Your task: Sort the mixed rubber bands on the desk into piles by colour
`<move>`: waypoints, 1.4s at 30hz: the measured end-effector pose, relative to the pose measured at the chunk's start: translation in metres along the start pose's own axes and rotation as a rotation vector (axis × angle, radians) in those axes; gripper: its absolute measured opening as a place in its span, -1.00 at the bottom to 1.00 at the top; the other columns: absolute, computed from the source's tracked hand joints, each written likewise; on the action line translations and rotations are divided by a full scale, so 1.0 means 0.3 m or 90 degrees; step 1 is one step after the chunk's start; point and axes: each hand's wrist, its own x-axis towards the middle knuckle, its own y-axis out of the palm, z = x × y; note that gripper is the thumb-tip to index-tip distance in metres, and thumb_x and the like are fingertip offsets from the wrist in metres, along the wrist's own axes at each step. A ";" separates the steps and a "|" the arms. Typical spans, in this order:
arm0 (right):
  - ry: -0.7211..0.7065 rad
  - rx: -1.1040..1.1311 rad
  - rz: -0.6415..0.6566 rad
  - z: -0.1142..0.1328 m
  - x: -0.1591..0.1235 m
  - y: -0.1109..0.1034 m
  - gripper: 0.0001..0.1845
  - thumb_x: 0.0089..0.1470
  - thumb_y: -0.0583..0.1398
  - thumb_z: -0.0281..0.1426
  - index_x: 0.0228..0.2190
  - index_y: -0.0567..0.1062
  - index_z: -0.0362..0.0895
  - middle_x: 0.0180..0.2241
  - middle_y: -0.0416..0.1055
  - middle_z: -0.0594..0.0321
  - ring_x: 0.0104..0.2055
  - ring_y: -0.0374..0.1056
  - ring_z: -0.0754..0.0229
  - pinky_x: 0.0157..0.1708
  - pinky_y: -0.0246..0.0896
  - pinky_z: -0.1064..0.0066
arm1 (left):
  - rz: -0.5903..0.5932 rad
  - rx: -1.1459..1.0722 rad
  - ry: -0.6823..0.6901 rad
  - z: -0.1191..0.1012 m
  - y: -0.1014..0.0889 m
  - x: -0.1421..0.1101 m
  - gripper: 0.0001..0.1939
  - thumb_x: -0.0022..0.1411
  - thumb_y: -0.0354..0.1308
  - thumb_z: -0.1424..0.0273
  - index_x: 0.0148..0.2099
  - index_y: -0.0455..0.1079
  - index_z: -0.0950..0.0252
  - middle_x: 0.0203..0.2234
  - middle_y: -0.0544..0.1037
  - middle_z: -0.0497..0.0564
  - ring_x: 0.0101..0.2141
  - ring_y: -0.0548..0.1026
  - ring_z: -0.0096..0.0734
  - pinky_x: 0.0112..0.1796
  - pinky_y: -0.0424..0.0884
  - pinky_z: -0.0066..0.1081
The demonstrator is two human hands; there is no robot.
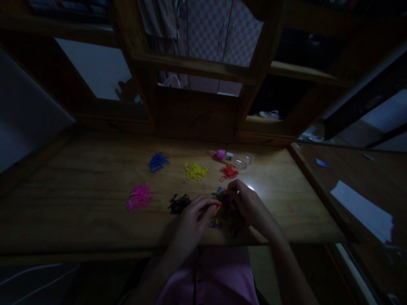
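A mixed heap of small coloured clip-like pieces (216, 220) lies at the table's front, partly covered by my hands. Thumb and fingers of my left hand (194, 216) are closed at the heap's left edge, with a small red piece (218, 204) at their tips. Over the heap's upper right side, my right hand (244, 201) has its fingers pinched together; what they hold is too dark to make out. Single-colour piles lie around: black (179, 203) just left of my left hand, red (228, 171) beyond my right hand, yellow (195, 171), blue (158, 162) and pink (140, 197).
A clear bottle with a pink cap (220, 154) lies on its side behind the red pile. Wooden shelving (197, 114) rises at the table's back. A raised wooden edge (314, 190) bounds the right side, with white paper (362, 209) on the surface beyond it.
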 end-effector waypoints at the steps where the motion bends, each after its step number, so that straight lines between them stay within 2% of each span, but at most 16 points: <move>1: 0.006 0.030 -0.015 0.000 -0.004 -0.005 -0.89 0.24 0.03 -0.45 -0.25 0.35 -0.07 -0.35 0.40 0.25 -0.36 0.31 0.20 -0.37 0.19 0.39 | 0.006 -0.037 -0.019 -0.003 0.000 0.001 -0.82 0.29 0.09 0.33 -0.19 0.50 0.24 -0.23 0.53 0.02 -0.16 0.47 -0.34 -0.14 0.36 -0.41; 6: -0.027 0.122 -0.075 0.012 -0.034 -0.028 -0.74 0.25 0.04 -0.44 -0.07 0.42 -0.04 -0.14 0.42 0.16 -0.14 0.37 0.13 -0.17 0.27 0.32 | 0.018 -0.274 -0.132 -0.010 0.017 0.009 -0.84 0.23 0.19 0.30 -0.21 0.48 0.28 -0.33 0.51 -0.01 -0.27 0.45 -0.45 -0.21 0.35 -0.49; 10: -0.009 0.153 -0.115 0.005 -0.050 -0.027 -0.76 0.24 0.08 -0.41 -0.12 0.50 -0.03 -0.12 0.43 0.16 -0.10 0.36 0.12 -0.20 0.29 0.35 | 0.046 -0.502 -0.185 -0.009 0.043 0.025 -0.88 0.16 0.26 0.39 -0.29 0.46 0.36 -0.34 0.49 0.02 -0.27 0.46 -0.46 -0.14 0.38 -0.46; 13: 0.018 0.179 -0.138 -0.003 -0.061 -0.024 -0.78 0.23 0.10 -0.37 -0.15 0.52 -0.05 -0.13 0.45 0.16 -0.12 0.38 0.12 -0.21 0.28 0.35 | 0.056 -0.603 -0.221 0.003 0.061 0.039 -0.91 0.14 0.27 0.47 -0.28 0.47 0.39 -0.30 0.53 0.07 -0.23 0.50 -0.42 -0.10 0.41 -0.43; 16: 0.061 0.245 -0.152 -0.004 -0.071 -0.024 -0.79 0.21 0.14 -0.31 -0.18 0.54 -0.07 -0.16 0.48 0.16 -0.14 0.39 0.12 -0.20 0.29 0.34 | 0.023 -0.652 -0.236 0.016 0.077 0.050 -0.92 0.13 0.26 0.55 -0.27 0.49 0.41 -0.33 0.55 0.06 -0.29 0.52 -0.47 -0.15 0.44 -0.48; 20: 0.142 0.376 -0.188 -0.004 -0.081 -0.022 -0.78 0.15 0.21 -0.26 -0.19 0.54 -0.08 -0.22 0.51 0.19 -0.21 0.41 0.15 -0.24 0.31 0.37 | -0.013 -0.700 -0.244 0.013 0.096 0.064 -0.80 0.15 0.18 0.62 -0.16 0.51 0.43 -0.38 0.56 0.04 -0.38 0.52 -0.54 -0.25 0.46 -0.57; 24: 0.180 0.430 -0.245 -0.006 -0.083 -0.020 -0.76 0.07 0.28 -0.25 -0.22 0.55 -0.08 -0.29 0.52 0.22 -0.28 0.42 0.18 -0.30 0.32 0.40 | -0.041 -0.789 -0.314 -0.016 0.113 0.082 -0.73 0.15 -0.01 0.67 -0.21 0.51 0.51 -0.37 0.58 0.14 -0.32 0.56 -0.43 -0.19 0.50 -0.48; 26: 0.180 0.432 -0.269 0.004 -0.084 -0.022 -0.78 0.04 0.31 -0.26 -0.25 0.56 -0.09 -0.31 0.53 0.22 -0.29 0.43 0.19 -0.31 0.34 0.41 | -0.050 -0.854 -0.332 -0.033 0.124 0.090 -0.68 0.16 -0.07 0.64 -0.16 0.49 0.52 -0.27 0.59 0.21 -0.18 0.57 -0.31 -0.08 0.49 -0.38; 29: 0.155 0.417 -0.286 0.047 -0.091 -0.028 -0.82 0.03 0.31 -0.29 -0.30 0.55 -0.09 -0.32 0.54 0.23 -0.31 0.44 0.19 -0.30 0.36 0.39 | -0.014 -0.936 -0.305 -0.054 0.146 0.096 -0.60 0.22 -0.11 0.54 0.02 0.42 0.52 -0.06 0.54 0.25 0.04 0.46 -0.25 0.07 0.40 -0.34; 34: 0.099 0.264 -0.228 0.130 -0.112 -0.033 -0.89 0.08 0.26 -0.35 -0.31 0.58 -0.08 -0.32 0.55 0.23 -0.31 0.45 0.18 -0.30 0.34 0.38 | 0.070 -0.958 -0.301 -0.073 0.184 0.098 -0.57 0.33 -0.12 0.48 0.17 0.31 0.48 0.08 0.45 0.21 0.11 0.40 -0.28 0.11 0.34 -0.39; 37: 0.076 0.231 -0.237 0.145 -0.126 -0.041 -0.85 0.14 0.21 -0.33 -0.28 0.58 -0.07 -0.23 0.53 0.21 -0.21 0.44 0.15 -0.28 0.33 0.38 | 0.062 -0.987 -0.329 -0.094 0.189 0.096 -0.59 0.36 -0.15 0.47 0.16 0.32 0.46 0.04 0.49 0.20 0.07 0.43 -0.32 0.07 0.37 -0.45; 39: 0.083 0.237 -0.291 0.142 -0.135 -0.051 -0.81 0.18 0.17 -0.29 -0.28 0.57 -0.07 -0.21 0.51 0.19 -0.16 0.42 0.13 -0.24 0.31 0.36 | 0.041 -0.999 -0.352 -0.111 0.184 0.093 -0.60 0.37 -0.18 0.48 0.13 0.34 0.50 -0.04 0.52 0.23 0.03 0.47 -0.32 0.04 0.40 -0.47; 42: 0.121 0.248 -0.374 0.131 -0.150 -0.065 -0.74 0.22 0.11 -0.24 -0.24 0.55 -0.08 -0.25 0.50 0.17 -0.24 0.40 0.14 -0.30 0.29 0.36 | -0.024 -0.981 -0.387 -0.129 0.169 0.102 -0.63 0.36 -0.20 0.54 0.00 0.40 0.52 -0.19 0.57 0.22 -0.10 0.54 -0.36 -0.04 0.46 -0.47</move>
